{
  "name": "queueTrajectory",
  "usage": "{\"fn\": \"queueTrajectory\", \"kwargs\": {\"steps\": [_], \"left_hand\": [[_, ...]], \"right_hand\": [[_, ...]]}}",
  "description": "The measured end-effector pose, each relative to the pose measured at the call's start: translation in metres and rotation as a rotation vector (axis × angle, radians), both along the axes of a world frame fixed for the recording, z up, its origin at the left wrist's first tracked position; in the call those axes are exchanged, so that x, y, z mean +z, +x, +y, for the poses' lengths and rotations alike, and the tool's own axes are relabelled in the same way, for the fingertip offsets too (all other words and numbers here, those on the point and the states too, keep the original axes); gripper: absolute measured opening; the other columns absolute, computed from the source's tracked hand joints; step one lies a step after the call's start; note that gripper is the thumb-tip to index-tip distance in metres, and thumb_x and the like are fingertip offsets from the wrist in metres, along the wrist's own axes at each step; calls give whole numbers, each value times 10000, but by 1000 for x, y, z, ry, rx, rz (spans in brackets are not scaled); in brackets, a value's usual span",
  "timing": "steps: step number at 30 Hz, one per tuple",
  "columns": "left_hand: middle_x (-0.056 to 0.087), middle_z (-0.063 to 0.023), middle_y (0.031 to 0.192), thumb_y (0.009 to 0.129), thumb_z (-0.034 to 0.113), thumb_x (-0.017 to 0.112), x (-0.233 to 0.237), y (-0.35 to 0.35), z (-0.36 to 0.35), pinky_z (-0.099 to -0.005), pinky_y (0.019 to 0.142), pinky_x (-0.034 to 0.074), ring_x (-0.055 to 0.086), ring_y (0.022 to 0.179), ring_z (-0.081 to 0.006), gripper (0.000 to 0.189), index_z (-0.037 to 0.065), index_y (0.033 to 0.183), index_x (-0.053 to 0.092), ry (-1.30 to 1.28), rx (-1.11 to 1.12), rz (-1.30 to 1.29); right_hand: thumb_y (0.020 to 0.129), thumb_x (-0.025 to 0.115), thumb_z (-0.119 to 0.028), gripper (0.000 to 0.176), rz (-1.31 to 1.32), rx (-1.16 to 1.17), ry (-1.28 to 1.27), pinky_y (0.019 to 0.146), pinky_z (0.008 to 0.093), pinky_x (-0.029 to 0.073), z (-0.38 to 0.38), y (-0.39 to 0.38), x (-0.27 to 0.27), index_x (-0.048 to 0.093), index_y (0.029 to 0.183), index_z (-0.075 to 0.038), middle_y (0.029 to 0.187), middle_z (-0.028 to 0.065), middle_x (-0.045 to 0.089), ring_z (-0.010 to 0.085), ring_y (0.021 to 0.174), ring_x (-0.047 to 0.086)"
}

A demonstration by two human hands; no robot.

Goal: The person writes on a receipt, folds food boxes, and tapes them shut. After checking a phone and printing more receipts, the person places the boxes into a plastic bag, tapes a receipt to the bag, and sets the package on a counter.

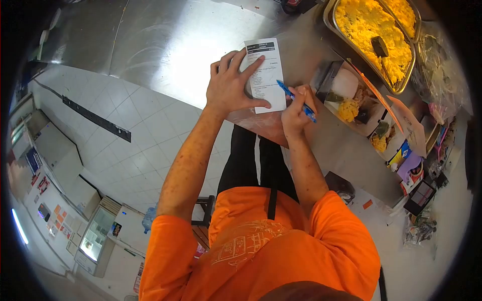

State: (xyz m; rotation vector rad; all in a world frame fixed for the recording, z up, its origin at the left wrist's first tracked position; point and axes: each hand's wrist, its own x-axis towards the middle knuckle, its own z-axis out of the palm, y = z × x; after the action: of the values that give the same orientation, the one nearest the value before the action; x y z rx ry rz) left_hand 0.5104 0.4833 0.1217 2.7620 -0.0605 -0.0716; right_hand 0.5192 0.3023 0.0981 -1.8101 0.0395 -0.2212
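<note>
"Where's our receipt (271, 75)?"
"Near the front edge of the tabletop (155, 45), partly under our left hand (232, 85); those fingers lie spread, grasping nothing."
"And our right hand (297, 111)?"
"Fingers curled round a blue pen (310, 114), one end over the receipt; whether they touch, we can't tell."

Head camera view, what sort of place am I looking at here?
Probably a food-service kitchen, perhaps for takeaway: there's a metal counter, a metal tray heaped with yellow food, and a printed slip that looks like an order ticket.
</note>
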Motion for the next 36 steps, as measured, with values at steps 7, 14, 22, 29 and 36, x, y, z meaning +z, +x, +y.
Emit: {"fn": "queueTrajectory", "kwargs": {"steps": [7, 14, 22, 29, 36], "left_hand": [[436, -137, 1390, 438, 812, 729, -1, -1, 0, -514, 1005, 301, 393, 1266, -355, 1141, 263, 1413, 506, -13, -39, -36], [424, -132, 1415, 412, 825, 722, 1, 0, 0, -500, 1016, 286, 374, 1295, -329, 1174, 256, 1416, 504, 12, -41, -20], [428, -140, 1413, 399, 838, 710, 2, -1, -1, -489, 1016, 285, 378, 1293, -326, 1188, 242, 1409, 515, 23, -48, -34], [403, -174, 1426, 383, 840, 719, 2, 0, -2, -526, 1008, 301, 377, 1272, -398, 1205, 230, 1403, 522, 4, -52, -26], [302, -247, 1514, 374, 837, 710, 7, 1, -3, -480, 998, 294, 361, 1345, -347, 1209, 231, 1403, 524, -54, -28, -57]], "right_hand": [[913, 527, -46, 185, -269, 326, -179, 643, 362, 428, -4, -22, 1, 626, 778, 33, 702, 123, 602, 272, 640, 576], [899, 525, -36, 189, -263, 287, -217, 695, 385, 424, -1, -23, 0, 639, 766, 35, 679, 116, 610, 274, 638, 567], [904, 509, -45, 199, -142, 234, -97, 647, 392, 419, -16, -29, 1, 569, 724, 12, 678, 113, 571, 281, 621, 542], [909, 510, -35, 190, -63, 80, -108, 626, 385, 410, -21, -33, -2, 559, 727, -6, 665, 127, 553, 293, 617, 532], [823, 642, -126, 231, -309, 328, -440, 790, 383, 466, -11, 3, 20, 680, 1044, -68, 1004, 100, 618, 294, 926, 572]]}}
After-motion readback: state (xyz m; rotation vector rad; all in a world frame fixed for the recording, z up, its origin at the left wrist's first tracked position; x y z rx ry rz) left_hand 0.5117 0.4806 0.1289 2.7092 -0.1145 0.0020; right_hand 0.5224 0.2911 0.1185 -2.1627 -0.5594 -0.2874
